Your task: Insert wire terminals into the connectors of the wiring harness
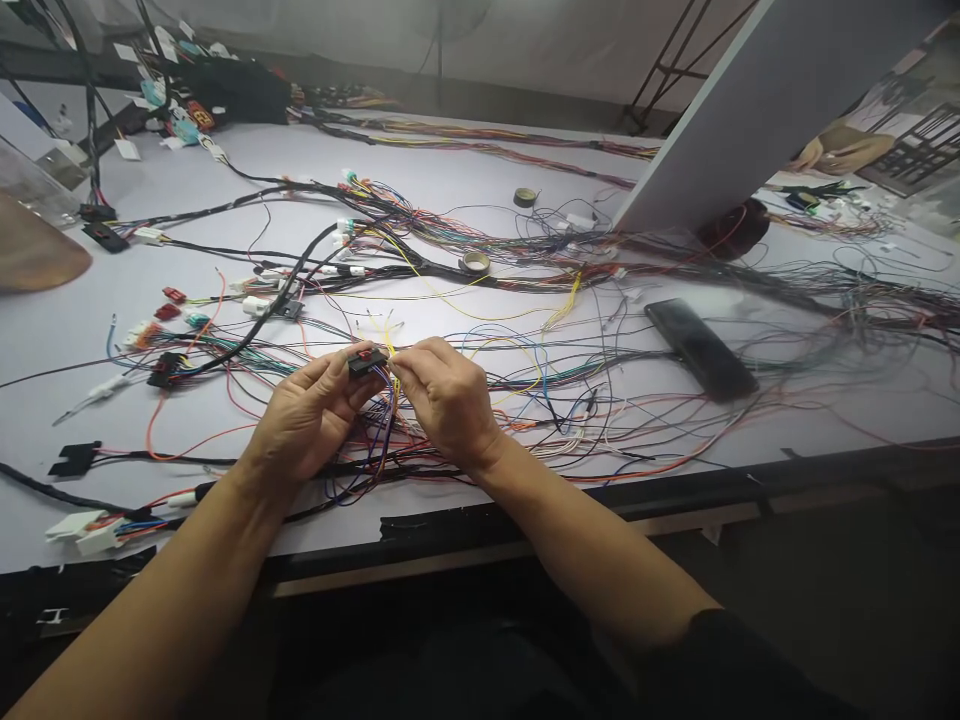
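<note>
My left hand (309, 412) holds a black connector (365, 363) with a small red part on top, over the middle of the wire-covered table. Blue, purple and yellow wires hang from the connector's right side. My right hand (448, 398) is pinched at that side, its thumb and forefinger against the wires near the connector. What lies between those fingertips is too small to make out. Yellow wires with metal ends (390, 330) stick up just behind the connector.
Wire bundles cross the white table (450, 180). Two tape rolls (475, 263) lie behind my hands, a black phone (701, 348) to the right. White connectors (86, 530) sit front left. A grey panel (697, 110) rises at right; beyond it another person's hand (847, 150) shows.
</note>
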Available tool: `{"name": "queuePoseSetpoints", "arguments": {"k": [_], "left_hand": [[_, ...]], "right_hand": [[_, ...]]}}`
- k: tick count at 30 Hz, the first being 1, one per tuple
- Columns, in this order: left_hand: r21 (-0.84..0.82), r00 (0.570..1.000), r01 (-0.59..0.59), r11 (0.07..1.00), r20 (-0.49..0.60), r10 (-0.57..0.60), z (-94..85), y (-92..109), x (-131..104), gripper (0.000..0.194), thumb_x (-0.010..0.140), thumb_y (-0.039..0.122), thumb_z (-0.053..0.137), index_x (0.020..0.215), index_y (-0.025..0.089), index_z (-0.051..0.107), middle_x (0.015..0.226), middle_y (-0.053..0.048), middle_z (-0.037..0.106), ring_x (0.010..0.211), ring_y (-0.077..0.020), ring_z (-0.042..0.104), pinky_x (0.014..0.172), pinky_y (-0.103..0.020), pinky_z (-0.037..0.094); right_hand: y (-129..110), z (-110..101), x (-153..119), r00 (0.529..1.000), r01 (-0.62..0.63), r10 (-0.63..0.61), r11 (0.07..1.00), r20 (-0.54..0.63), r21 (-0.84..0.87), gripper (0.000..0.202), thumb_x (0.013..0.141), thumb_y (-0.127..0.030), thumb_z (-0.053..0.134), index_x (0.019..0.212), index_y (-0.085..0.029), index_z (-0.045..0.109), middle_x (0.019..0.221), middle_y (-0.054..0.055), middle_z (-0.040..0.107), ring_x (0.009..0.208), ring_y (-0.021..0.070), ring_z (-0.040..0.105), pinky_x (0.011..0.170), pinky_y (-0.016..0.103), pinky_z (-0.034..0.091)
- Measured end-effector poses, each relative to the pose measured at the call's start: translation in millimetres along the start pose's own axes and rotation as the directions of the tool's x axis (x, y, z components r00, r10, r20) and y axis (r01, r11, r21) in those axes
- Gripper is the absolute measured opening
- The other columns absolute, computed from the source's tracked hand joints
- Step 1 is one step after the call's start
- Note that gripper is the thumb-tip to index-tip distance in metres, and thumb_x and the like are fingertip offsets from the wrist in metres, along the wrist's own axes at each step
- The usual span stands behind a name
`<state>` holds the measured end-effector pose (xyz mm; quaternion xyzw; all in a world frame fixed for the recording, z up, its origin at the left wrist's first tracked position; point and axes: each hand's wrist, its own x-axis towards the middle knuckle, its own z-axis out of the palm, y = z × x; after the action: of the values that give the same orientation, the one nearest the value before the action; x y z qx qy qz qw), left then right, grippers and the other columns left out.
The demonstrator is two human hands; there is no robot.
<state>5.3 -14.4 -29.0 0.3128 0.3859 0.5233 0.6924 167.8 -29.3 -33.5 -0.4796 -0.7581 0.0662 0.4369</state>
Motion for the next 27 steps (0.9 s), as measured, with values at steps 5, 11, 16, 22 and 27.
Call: {"name": "queuePoseSetpoints", "arguments": {"k": [5,11,16,22,27], "left_hand": [[0.030,1.000,-0.011,0.999,0.019,0.010,-3.5,-1.4,0.7,0.036,0.067,0.031,0.084,0.096,0.013,0.074,0.105,-0.008,0.072,0.095,-0.0162,0.066,0.084,-0.020,0.055],[0.039,1.000,-0.003,0.999,0.029,0.002,-3.8,-1.4,0.1,0.029,0.072,0.027,0.079,0.096,0.011,0.074,0.104,-0.009,0.071,0.093,-0.0170,0.066,0.084,-0.023,0.055],[-0.038,0.999,0.032,0.999,-0.012,-0.033,-0.9,1.6,-0.4,0.022,0.077,0.024,0.075,0.094,0.010,0.073,0.099,-0.008,0.072,0.088,-0.0147,0.067,0.079,-0.020,0.056],[-0.074,0.997,0.061,0.995,-0.044,-0.064,0.0,1.2,0.0,0.018,0.081,0.026,0.071,0.092,0.012,0.073,0.099,-0.007,0.072,0.085,-0.0131,0.067,0.077,-0.018,0.056],[-0.041,0.999,0.032,0.999,-0.018,-0.033,-2.0,-0.7,0.1,0.022,0.077,0.027,0.075,0.092,0.011,0.073,0.101,-0.009,0.072,0.089,-0.0160,0.068,0.082,-0.022,0.056]], "right_hand": [[0.1,0.3,-0.6,0.999,-0.026,0.027,0.999,0.040,-0.028,0.023,0.100,-0.020,0.045,0.094,-0.013,0.067,0.092,0.007,0.065,0.086,0.0136,0.061,0.079,0.024,0.049],[1.7,0.8,-0.8,0.997,-0.015,0.017,1.000,0.073,-0.028,0.024,0.100,-0.019,0.044,0.094,-0.012,0.066,0.091,0.008,0.064,0.085,0.0146,0.060,0.079,0.025,0.048],[2.6,0.8,-0.2,1.000,-0.012,0.011,1.000,0.023,0.029,0.021,0.099,-0.022,0.049,0.096,-0.013,0.067,0.090,0.006,0.065,0.084,0.0131,0.061,0.077,0.023,0.048],[1.2,2.0,-1.3,1.000,-0.025,0.025,0.998,-0.010,0.057,0.021,0.099,-0.023,0.048,0.098,-0.014,0.067,0.093,0.006,0.065,0.084,0.0123,0.060,0.077,0.023,0.048],[0.3,-0.3,0.1,1.000,0.002,-0.002,1.000,-0.002,0.003,0.022,0.099,-0.020,0.047,0.095,-0.012,0.067,0.089,0.007,0.063,0.081,0.0131,0.059,0.075,0.023,0.047]]}}
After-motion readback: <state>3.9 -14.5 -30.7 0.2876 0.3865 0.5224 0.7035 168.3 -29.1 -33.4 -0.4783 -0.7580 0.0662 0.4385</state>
